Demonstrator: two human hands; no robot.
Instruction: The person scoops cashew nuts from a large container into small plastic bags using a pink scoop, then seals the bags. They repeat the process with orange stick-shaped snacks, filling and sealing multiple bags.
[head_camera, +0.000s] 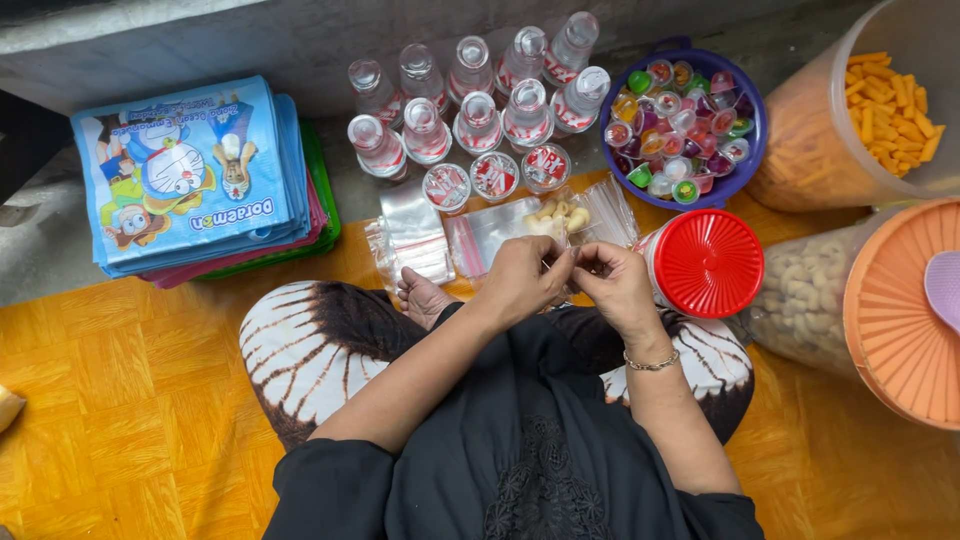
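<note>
Both hands meet over the lap: left hand (520, 280) and right hand (612, 285) pinch a clear snack bag (560, 222) that stretches away from the fingers.

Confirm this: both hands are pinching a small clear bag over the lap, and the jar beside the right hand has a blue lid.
Not quite. In the head view the jar beside the right hand has a red lid, not blue. Both hands, left hand included, do pinch the small clear bag.

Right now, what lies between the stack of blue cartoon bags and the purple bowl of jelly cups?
In the head view, clear water bottles stand between the bag stack and the purple bowl, with small sealed cups just before them.
</note>
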